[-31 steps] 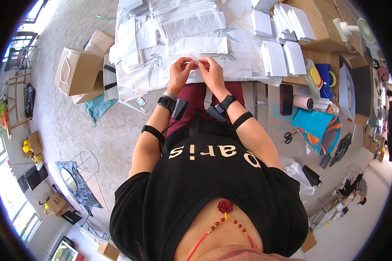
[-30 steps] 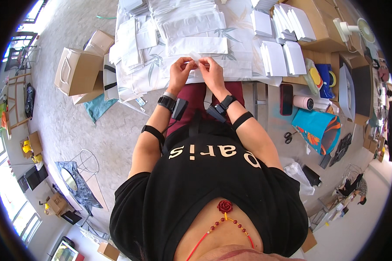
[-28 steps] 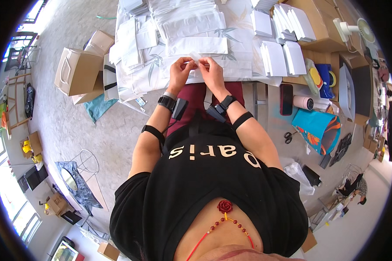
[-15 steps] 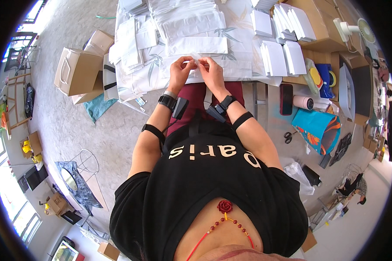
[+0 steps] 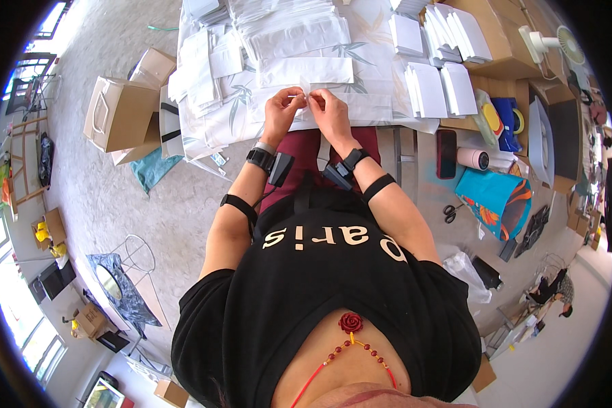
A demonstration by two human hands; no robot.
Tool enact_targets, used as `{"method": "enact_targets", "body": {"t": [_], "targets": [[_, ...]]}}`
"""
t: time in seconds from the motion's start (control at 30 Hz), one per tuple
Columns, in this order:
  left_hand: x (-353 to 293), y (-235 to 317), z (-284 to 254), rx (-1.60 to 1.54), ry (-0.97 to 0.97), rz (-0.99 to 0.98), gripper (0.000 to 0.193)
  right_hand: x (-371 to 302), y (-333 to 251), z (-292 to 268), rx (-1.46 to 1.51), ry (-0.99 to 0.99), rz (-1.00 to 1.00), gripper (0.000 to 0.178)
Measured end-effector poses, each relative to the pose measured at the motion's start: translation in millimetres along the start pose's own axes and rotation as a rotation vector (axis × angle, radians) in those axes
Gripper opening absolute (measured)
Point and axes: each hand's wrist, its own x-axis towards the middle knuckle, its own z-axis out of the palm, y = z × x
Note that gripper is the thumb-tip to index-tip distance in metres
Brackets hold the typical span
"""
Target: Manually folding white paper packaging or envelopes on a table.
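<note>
My left hand (image 5: 283,113) and my right hand (image 5: 330,114) meet at the near edge of the table, thumbs and fingertips pinched close together. Between them, a small translucent white piece (image 5: 305,86), like thin film or paper, sticks up; its exact kind is too small to make out. Under and beyond my fingers, flat white sleeves (image 5: 306,71) lie on the leaf-patterned tablecloth (image 5: 374,62). Farther back is a big heap of the same white sleeves (image 5: 289,30), with another pile (image 5: 198,71) to the left.
Stacks of white cards or booklets (image 5: 426,92) stand at the right, beside an open cardboard box (image 5: 503,27) and a small fan (image 5: 568,46). A phone (image 5: 446,155), a pink bottle (image 5: 472,159) and scissors (image 5: 450,214) lie nearer. Cardboard boxes (image 5: 119,112) sit left of the table.
The translucent piece stands up a little more between my fingertips. Both hands stay pinched at nearly the same spot.
</note>
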Motion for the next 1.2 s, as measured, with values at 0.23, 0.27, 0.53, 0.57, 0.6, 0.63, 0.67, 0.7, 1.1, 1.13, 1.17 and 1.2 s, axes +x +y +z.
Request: {"method": "enact_targets", "body": {"t": [0.23,0.27,0.53,0.57,0.6,0.63,0.67,0.7,1.1,1.13,1.17,1.2], "targets": [[1,0,0,0.038,-0.001,0.005,0.021,1,1,0,-0.023,0.003,-0.016,0.015],[1,1,0,0.038,-0.001,0.005,0.021,1,1,0,-0.031,0.003,-0.023,0.015],[0,6,2,0.104,0.021,-0.004,0.02,1,0,-2,-0.036,-0.002,-0.02,0.016],[0,6,2,0.104,0.021,-0.004,0.02,1,0,-2,-0.04,-0.001,-0.026,0.016],[0,6,2,0.102,0.018,-0.006,0.02,1,-1,-2,-0.04,-0.001,-0.026,0.016],[0,7,2,0.101,0.015,-0.008,0.02,1,-1,-2,-0.04,-0.004,-0.02,0.016],[0,7,2,0.101,0.015,-0.008,0.02,1,-2,-3,-0.039,-0.008,-0.015,0.016],[0,8,2,0.095,0.01,-0.007,0.02,1,-3,-3,-0.039,-0.008,-0.015,0.016],[-2,11,2,0.068,-0.026,-0.008,0.022,1,3,-1,-0.072,-0.017,-0.002,0.018],[-2,11,2,0.071,-0.025,-0.007,0.022,0,2,-1,-0.079,-0.02,0.002,0.018],[-2,11,0,0.071,-0.024,-0.007,0.022,0,2,-1,-0.085,-0.023,0.006,0.018],[-2,12,-1,0.11,-0.048,-0.014,0.025,1,3,-2,-0.086,-0.021,0.006,0.018]]}}
